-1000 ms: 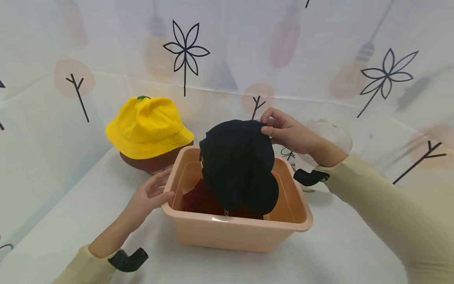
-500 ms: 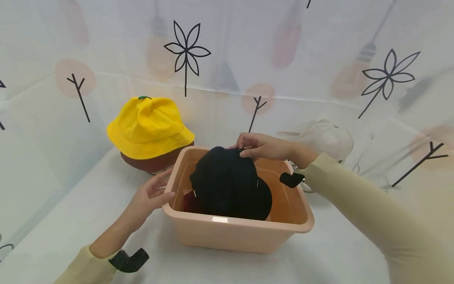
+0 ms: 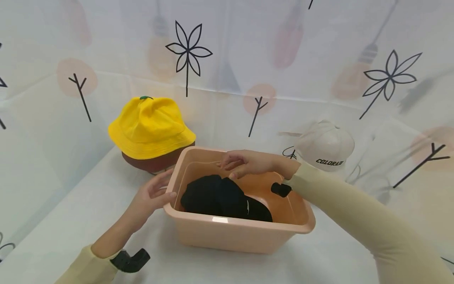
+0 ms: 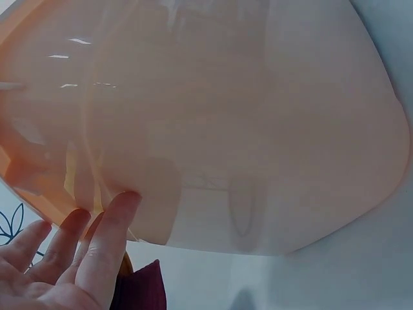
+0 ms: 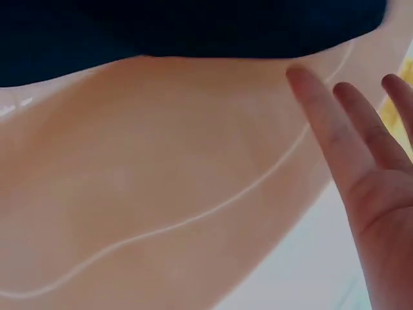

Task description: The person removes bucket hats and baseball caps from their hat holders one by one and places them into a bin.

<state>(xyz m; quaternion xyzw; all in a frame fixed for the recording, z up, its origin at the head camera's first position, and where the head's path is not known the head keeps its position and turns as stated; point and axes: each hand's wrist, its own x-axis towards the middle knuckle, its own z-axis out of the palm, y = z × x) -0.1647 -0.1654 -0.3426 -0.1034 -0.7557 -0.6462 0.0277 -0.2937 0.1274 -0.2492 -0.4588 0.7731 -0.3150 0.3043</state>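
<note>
A black baseball cap (image 3: 216, 197) lies inside the peach plastic basin (image 3: 234, 233), its brim toward the right. Just above the cap, my right hand (image 3: 250, 163) hovers inside the back rim with nothing in its fingers. In the right wrist view its fingers (image 5: 319, 106) are spread, close to the dark edge of the cap (image 5: 193, 29). My left hand (image 3: 149, 199) rests at the basin's left rim. The left wrist view shows fairly straight fingers (image 4: 110, 239) against the basin wall (image 4: 213, 129). The dark red item under the cap is now mostly hidden.
Back left, a yellow bucket hat (image 3: 152, 128) sits on a brown rounded stand (image 3: 152, 162). A pale cap (image 3: 324, 144) with dark lettering stands back right, partly behind the right arm. A white printed cloth (image 3: 227, 59) hangs behind the white tabletop (image 3: 152, 252).
My right hand has lowered the black cap into the basin, moving down and left, and let go of it. The left hand has stayed at the rim.
</note>
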